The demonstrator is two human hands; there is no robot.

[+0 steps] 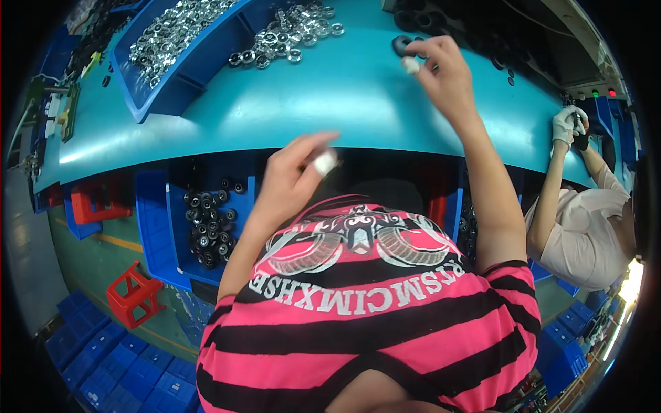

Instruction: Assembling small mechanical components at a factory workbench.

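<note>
From my seat the fisheye bends the teal bench (330, 103) hard, and much of the far edge is cut off by the dark rim. My left hand (292, 175) is smeared by motion over the near edge of the bench; its fingertips look drawn together, with a white wrap on one finger, but I cannot tell whether anything sits between them. My right hand (441, 72) is sharper: it is far out on the bench, fingers curled down and pinching at a small black ring (401, 45), with a white-wrapped fingertip touching just below it. The ring lies on the bench surface at the tips of that hand, up and to its left, next to a heap of black rings (468, 27) that fades into shadow, so I cannot count them.

Left of the ring, well apart from it, loose silver bearings (292, 31) are spread on the bench, beside a blue tray (172, 89) filled with more of them. Below the bench edge, near my left forearm, a blue bin (155, 227) holds black wheels (210, 227), partly hidden by shadow. At the right rim, a co-worker's gloved hand (568, 124) grips something dark that I cannot make out.
</note>
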